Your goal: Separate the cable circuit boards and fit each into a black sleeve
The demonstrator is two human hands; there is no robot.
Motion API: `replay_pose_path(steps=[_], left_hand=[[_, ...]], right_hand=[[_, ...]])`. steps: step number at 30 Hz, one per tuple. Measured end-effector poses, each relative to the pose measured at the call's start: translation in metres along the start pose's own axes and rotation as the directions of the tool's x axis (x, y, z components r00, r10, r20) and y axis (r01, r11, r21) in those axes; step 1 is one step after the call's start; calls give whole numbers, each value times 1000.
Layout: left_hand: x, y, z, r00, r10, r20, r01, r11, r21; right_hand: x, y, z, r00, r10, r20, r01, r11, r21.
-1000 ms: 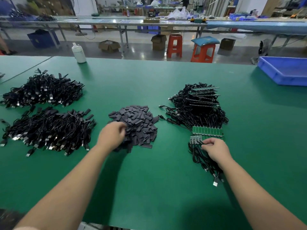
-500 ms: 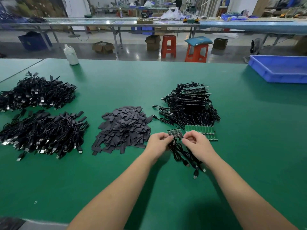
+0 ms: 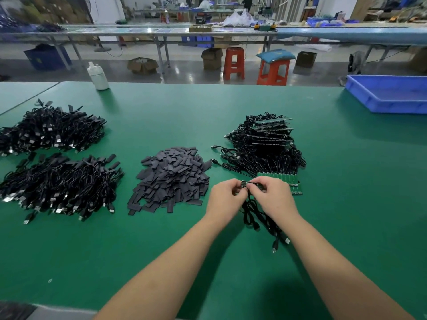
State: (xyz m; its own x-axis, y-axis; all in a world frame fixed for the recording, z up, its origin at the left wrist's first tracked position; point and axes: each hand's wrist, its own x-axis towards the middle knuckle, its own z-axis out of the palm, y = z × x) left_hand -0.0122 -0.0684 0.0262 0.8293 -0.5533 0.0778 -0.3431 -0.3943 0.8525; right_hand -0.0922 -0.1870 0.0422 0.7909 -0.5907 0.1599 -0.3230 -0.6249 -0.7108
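Pinching one small circuit-board strip (image 3: 250,184), both hands: left hand (image 3: 225,197), right hand (image 3: 275,197); blue tray (image 3: 379,98) contents unclear.

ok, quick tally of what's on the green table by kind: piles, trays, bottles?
Finished cable piles: 2
Black sleeve pile: 1
Unprocessed cable-board pile: 1
Board strip held in both hands: 1
Blue tray: 1
White bottle: 1
Total: 7
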Motion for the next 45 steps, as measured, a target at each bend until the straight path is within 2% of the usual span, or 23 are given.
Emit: replay_pose_path(steps=[4, 10, 14, 20, 24, 26, 28, 29, 30, 31, 33, 34, 35, 37, 39, 42, 45], left_hand=[[1, 2, 0, 999, -18, -29, 18, 1000, -1], [0, 2, 2, 998, -37, -59, 39, 999, 34], [-3, 3, 4, 996, -36, -87, 43, 995, 89], [-6, -3, -8, 999, -24, -29, 25, 998, 62], [-10, -5, -20, 1000, 21, 21, -21, 1000, -14], [-10, -5, -26, 997, 58, 42, -56, 997, -48], [-10, -4, -31, 995, 68, 76, -59, 992, -116], [-10, -3, -34, 993, 64, 103, -45, 984, -172], [-9, -2, -36, 990, 59, 130, -27, 972, -233], [-9, -1, -38, 988, 55, 147, -9, 956, -294], [-8, -2, -40, 990, 28, 135, 28, 917, -398], [-7, -4, -41, 993, -3, 116, 53, 901, -431], [-6, -7, -43, 994, -40, 97, 80, 894, -442], [-6, -16, -48, 989, -114, 91, 141, 911, -389], [-7, -28, -53, 968, -197, 154, 238, 911, -337], [-11, -48, -59, 922, -318, 221, 379, 855, -354], [-15, -63, -63, 879, -373, 296, 465, 808, -362]], right_hand=[[-1, -2, 3, 999, -5, -46, 3, 999, -51], [-3, 1, 8, 996, -33, -84, 28, 998, -61], [-3, 6, 8, 994, -2, -110, -2, 999, -38], [18, 29, -10, 998, 56, -14, -56, 998, -17], [26, 39, -14, 980, 178, 88, -176, 984, -29], [23, 41, -11, 989, 146, 2, -144, 982, -123], [17, 35, -8, 997, 23, -77, -34, 988, -150], [14, 30, -6, 999, -1, -43, -3, 996, -89], [10, 21, -2, 998, 24, 54, -26, 999, 44], [4, 10, 3, 977, 65, 205, -115, 963, 242], [-8, -7, 15, 886, 66, 458, -353, 737, 577], [-13, -12, 22, 861, 48, 506, -419, 629, 655], [-16, -16, 27, 860, 46, 508, -433, 592, 679], [-22, -20, 35, 884, 86, 460, -401, 647, 648], [-24, -19, 42, 889, 131, 439, -393, 711, 583], [-28, -19, 52, 873, 145, 465, -408, 740, 535], [-30, -19, 64, 881, 184, 435, -391, 802, 452]])
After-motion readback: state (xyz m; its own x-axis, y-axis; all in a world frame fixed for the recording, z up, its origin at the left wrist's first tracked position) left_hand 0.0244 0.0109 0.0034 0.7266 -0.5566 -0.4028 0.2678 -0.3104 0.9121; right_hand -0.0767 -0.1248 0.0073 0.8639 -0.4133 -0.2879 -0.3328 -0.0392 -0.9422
